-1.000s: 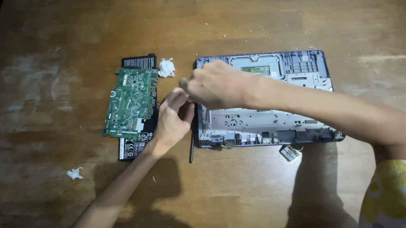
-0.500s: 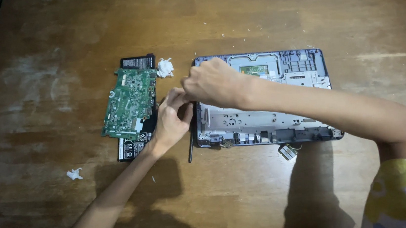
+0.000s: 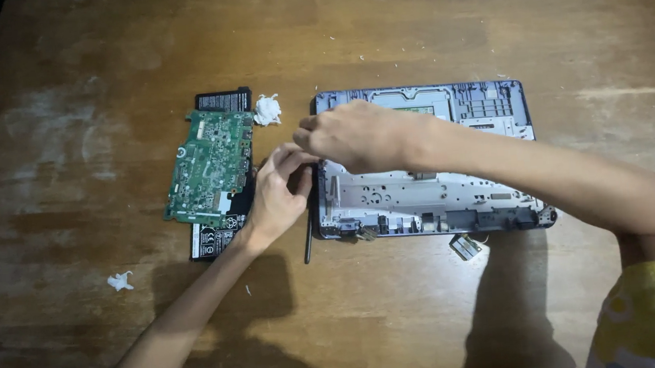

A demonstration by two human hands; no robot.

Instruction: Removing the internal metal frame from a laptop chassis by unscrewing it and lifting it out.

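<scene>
meeting at the laptop chassis (image 3: pixel 432 190) edge, left hand (image 3: pixel 277 201) and right hand (image 3: pixel 355 135).

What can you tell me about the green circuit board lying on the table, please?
The green circuit board is a roughly rectangular, irregular-edged board studded with small components, with a pale patch near its lower end. It lies flat, slightly tilted, on top of a flat black slab whose ends show above and below it. It sits left of the opened grey chassis. The left hand is just to its right; contact cannot be told.
</scene>
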